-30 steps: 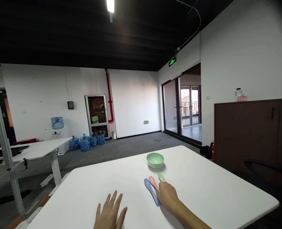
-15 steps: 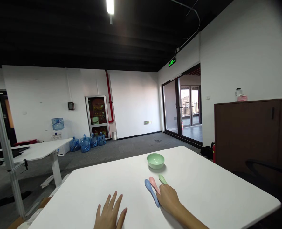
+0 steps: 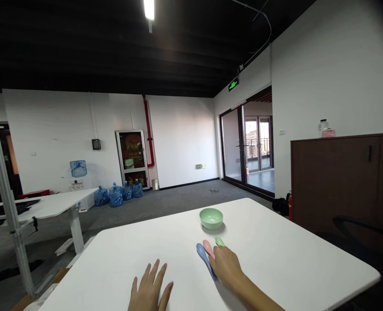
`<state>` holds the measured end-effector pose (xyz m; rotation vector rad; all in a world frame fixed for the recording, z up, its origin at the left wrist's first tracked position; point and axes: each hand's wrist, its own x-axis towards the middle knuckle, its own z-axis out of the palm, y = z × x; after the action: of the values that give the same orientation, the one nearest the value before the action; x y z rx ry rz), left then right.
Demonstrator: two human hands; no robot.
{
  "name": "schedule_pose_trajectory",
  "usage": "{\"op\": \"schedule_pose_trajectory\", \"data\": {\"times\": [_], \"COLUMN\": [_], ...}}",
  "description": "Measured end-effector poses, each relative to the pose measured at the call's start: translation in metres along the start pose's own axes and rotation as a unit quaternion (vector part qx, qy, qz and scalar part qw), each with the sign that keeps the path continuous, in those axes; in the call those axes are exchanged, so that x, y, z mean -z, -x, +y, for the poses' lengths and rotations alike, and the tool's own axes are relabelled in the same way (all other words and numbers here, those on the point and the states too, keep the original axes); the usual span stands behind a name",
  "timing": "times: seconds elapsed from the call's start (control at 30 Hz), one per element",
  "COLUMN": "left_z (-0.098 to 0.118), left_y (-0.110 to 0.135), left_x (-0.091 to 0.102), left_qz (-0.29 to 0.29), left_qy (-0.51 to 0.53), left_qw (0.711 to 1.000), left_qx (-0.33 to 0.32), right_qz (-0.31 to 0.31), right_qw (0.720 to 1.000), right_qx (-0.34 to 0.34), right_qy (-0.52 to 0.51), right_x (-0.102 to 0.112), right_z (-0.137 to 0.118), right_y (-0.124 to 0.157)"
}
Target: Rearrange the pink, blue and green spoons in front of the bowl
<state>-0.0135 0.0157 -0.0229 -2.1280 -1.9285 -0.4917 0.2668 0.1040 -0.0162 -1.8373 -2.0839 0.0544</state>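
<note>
At the left, beyond the near white table (image 3: 113,250), blue water bottles (image 3: 115,196) stand on the floor along the far wall. The left hand (image 3: 146,290) is at the table's near edge, back upward, its fingers spread wide and pointing far, with nothing in its grasp. Right of it, with bare tabletop between, is the blue spoon (image 3: 203,255), its scoop at the far left and its handle slanting near and right until it meets the left edge of the right hand (image 3: 227,265). Just right of that, the pink spoon (image 3: 207,246) lies on nearly the same slant, scoop far and slightly left, its handle passing under the right hand's fingers. The green bowl (image 3: 211,219) sits upright beyond the spoons, apart from both hands. The green spoon (image 3: 219,241) shows only its scoop, just beyond the right hand's knuckles, directed far and slightly left; its handle is hidden by that hand. The right hand is back upward with fingers curled down over the handles; their tips are hidden, so I cannot tell whether it grips a spoon. At the far right stands a dark brown cabinet (image 3: 333,181).
</note>
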Motion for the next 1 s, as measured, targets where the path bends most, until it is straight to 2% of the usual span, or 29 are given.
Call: {"op": "schedule_pose_trajectory", "data": {"times": [0.2, 0.3, 0.4, 0.5, 0.63, 0.73, 0.83, 1.0], "left_z": [0.0, 0.0, 0.003, 0.005, 0.002, -0.001, -0.001, 0.001], "left_y": [-0.002, -0.002, 0.0, 0.001, -0.002, -0.004, -0.004, -0.003], "left_x": [0.002, 0.001, -0.001, -0.003, -0.001, 0.002, 0.004, 0.003], "left_qz": [-0.012, -0.006, 0.029, 0.045, 0.022, -0.009, -0.016, -0.019], "left_qy": [0.0, -0.001, -0.013, -0.023, -0.012, 0.006, 0.007, 0.002], "left_qw": [1.0, 1.0, 0.999, 0.999, 1.0, 1.0, 1.0, 1.0], "left_qx": [0.003, 0.003, 0.012, 0.014, 0.014, 0.008, 0.004, 0.005], "right_qz": [-0.026, -0.039, -0.051, -0.053, -0.037, -0.011, -0.006, 0.008], "right_qw": [0.999, 0.999, 0.999, 0.998, 0.998, 0.998, 0.997, 0.996], "right_qx": [0.037, 0.023, -0.001, -0.022, -0.016, -0.036, -0.068, -0.091], "right_qy": [0.004, 0.011, 0.016, 0.003, -0.038, -0.042, -0.031, 0.022], "right_x": [-0.013, -0.022, -0.027, -0.025, -0.012, 0.006, 0.022, 0.029], "right_z": [-0.012, -0.017, -0.02, -0.022, -0.02, -0.008, 0.016, 0.071], "right_y": [-0.009, -0.014, -0.015, -0.012, -0.007, -0.008, -0.016, -0.034]}}
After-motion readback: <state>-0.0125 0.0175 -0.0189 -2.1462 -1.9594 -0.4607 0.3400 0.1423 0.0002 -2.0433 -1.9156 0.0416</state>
